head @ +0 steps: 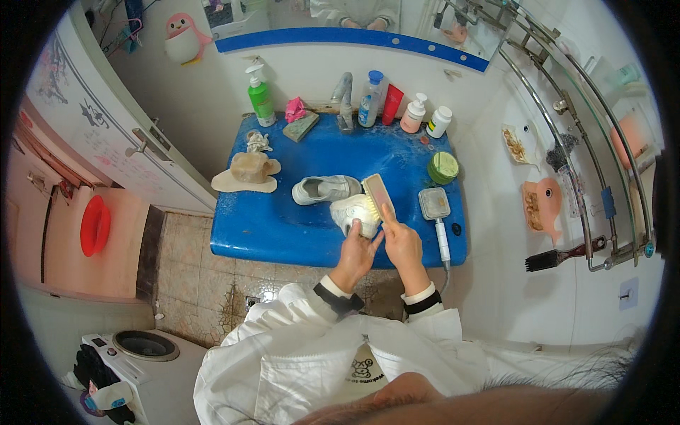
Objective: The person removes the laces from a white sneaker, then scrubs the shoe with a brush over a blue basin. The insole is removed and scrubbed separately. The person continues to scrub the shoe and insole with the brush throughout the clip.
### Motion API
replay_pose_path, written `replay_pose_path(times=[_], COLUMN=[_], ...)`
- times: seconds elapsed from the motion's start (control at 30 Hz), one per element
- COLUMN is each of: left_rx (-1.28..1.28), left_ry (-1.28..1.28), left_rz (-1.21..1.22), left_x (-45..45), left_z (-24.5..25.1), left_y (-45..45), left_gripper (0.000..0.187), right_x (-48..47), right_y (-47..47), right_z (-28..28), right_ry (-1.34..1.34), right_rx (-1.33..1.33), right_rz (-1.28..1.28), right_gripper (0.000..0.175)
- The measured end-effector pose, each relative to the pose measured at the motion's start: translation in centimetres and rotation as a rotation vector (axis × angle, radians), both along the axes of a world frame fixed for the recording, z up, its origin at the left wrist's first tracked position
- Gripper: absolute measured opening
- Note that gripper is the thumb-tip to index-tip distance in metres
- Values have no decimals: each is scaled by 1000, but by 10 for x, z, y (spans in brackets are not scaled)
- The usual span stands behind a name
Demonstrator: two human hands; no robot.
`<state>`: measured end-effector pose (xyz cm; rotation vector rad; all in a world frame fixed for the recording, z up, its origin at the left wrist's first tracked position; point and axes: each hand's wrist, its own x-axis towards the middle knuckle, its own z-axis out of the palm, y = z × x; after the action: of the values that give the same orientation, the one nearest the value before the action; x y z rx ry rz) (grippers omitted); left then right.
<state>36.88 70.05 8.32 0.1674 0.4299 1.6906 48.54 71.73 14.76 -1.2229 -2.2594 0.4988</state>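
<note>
My left hand (357, 256) grips a white shoe (350, 212) by its near end, over the front of a blue washbasin (255, 228). In my right hand (402, 245) is a scrubbing brush (378, 194) with a pale back. Its light bristles press against the right side of that shoe. A second shoe (321, 190), greyish white, lies in the basin just behind, its opening facing up. Left of it, a pair of insoles (245, 183) with a beige lump (249, 166) on top rests on the basin's edge, with crumpled white laces (258, 142) behind.
Along the back stand a green pump bottle (260, 101), a faucet (345, 106) and several other bottles. At the right are a green round tub (443, 168) and a shower head (435, 204) with its hose. Metal wall racks (574, 133) line the right wall; a washing machine (159, 382) stands lower left.
</note>
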Motion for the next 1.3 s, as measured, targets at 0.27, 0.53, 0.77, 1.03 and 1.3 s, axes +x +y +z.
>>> replay_pose_path(times=[0.27, 0.53, 0.77, 1.03, 1.3], left_rx=[-161, -150, -57, -256, -241], left_ry=[-95, -12, 106, 226, 234], left_rz=[-27, -62, -2, 23, -113], left_x=[9, 25, 33, 47, 39], left_z=[18, 11, 12, 7, 4], left_y=[1, 3, 10, 11, 11], left_gripper=[43, 44, 40, 38, 38], right_x=[23, 36, 42, 51, 69], right_y=[-3, -4, -1, 7, 2], right_z=[-2, -9, -9, -7, -23], right_ry=[-52, -44, -55, 97, -47], right_rx=[32, -9, -12, -45, -71], right_rz=[27, 105, -1, -156, -109], right_gripper=[45, 49, 46, 45, 45])
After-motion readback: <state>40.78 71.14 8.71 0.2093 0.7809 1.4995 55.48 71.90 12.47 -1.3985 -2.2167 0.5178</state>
